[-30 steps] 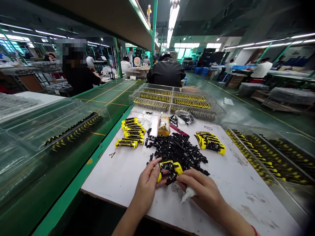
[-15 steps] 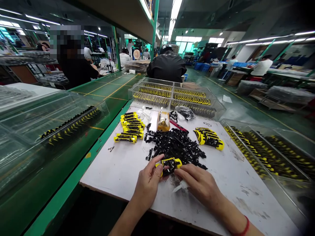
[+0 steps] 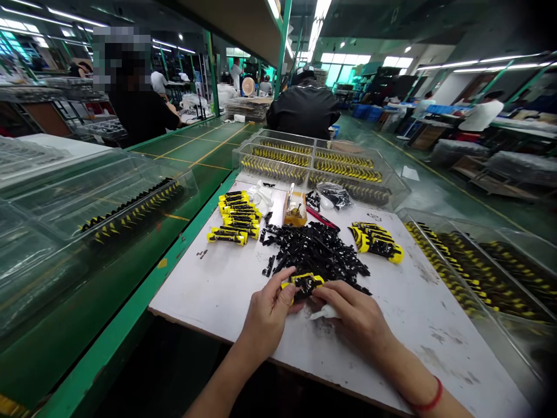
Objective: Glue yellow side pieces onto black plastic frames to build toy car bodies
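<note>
My left hand (image 3: 267, 310) is closed around the left end of a yellow-and-black plastic housing (image 3: 307, 283), its thumb on the near side. My right hand (image 3: 361, 316) has its fingertips at the housing's right end. Under those fingers a white tapered nozzle (image 3: 324, 313) pokes out, pointing left; the body of that bottle is mostly hidden in my right palm. Just beyond the housing lies a heap of small black plastic parts (image 3: 322, 252). Similar housings are lined up in a left row (image 3: 239, 217) and a right row (image 3: 378, 241).
Behind the heap sit a small yellowish box (image 3: 295, 213), a red pen-like tool (image 3: 322, 219) and a plastic bag of black parts (image 3: 334, 196). Clear trays with housings stand at the back (image 3: 311, 168), right (image 3: 467, 255) and left (image 3: 130, 209). A person in black (image 3: 303, 107) sits ahead.
The whole view has shifted slightly, so the scene sits a little further right. Both hands keep hold of the same housing, with the white nozzle still under my right hand.
</note>
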A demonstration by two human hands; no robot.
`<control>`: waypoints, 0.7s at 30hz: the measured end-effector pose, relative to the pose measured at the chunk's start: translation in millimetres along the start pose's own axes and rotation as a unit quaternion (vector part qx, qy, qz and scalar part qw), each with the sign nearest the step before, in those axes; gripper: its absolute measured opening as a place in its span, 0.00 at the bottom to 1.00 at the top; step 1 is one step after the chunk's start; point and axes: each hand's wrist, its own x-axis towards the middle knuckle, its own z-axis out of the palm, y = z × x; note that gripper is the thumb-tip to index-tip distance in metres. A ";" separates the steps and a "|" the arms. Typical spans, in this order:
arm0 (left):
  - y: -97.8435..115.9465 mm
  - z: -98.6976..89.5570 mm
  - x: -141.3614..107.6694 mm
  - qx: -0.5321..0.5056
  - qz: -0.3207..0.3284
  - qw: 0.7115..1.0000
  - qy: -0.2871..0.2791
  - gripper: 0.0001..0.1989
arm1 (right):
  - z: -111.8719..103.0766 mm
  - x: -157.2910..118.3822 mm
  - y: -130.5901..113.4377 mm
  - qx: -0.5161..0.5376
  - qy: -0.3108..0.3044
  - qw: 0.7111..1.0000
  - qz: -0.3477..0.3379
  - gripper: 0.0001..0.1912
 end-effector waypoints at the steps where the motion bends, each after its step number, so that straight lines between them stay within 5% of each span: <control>1: -0.7 -0.4 1.0 -0.009 -0.011 1.000 0.004 0.20 | 0.4 0.7 0.6 0.016 -0.015 1.000 0.018 0.13; 7: 0.4 -3.2 7.8 -0.091 -0.084 0.992 0.004 0.22 | -5.8 14.3 4.6 0.088 -0.102 0.986 0.099 0.05; 21: -0.7 -8.9 11.5 -0.110 -0.101 0.987 -0.065 0.20 | -31.8 40.9 0.0 -0.015 -0.235 0.969 0.078 0.04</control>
